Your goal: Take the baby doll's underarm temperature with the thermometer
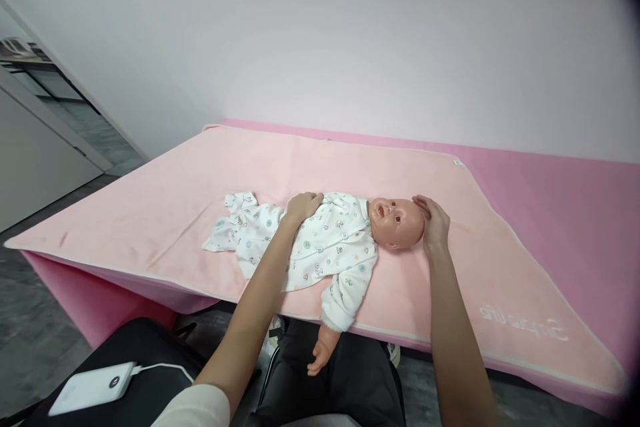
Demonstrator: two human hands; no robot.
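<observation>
A baby doll (406, 222) lies on its back across a peach blanket (165, 194), head to the right. It wears a white printed top (345, 230) and matching trousers (250, 230). One doll arm (325, 347) hangs over the near table edge; the other arm is not visible. My left hand (304, 205) rests on the doll's clothes around the waist, palm down, fingers stretched out. At the crown of the doll's head, my right hand (435, 222) lies cupped against it with the fingers extended, not gripping.
Pink cloth (565, 214) covers the table under the blanket. A white wall (320, 60) rises behind it. By my left side, a white power bank (93, 388) with a cable lies on a black surface (145, 354).
</observation>
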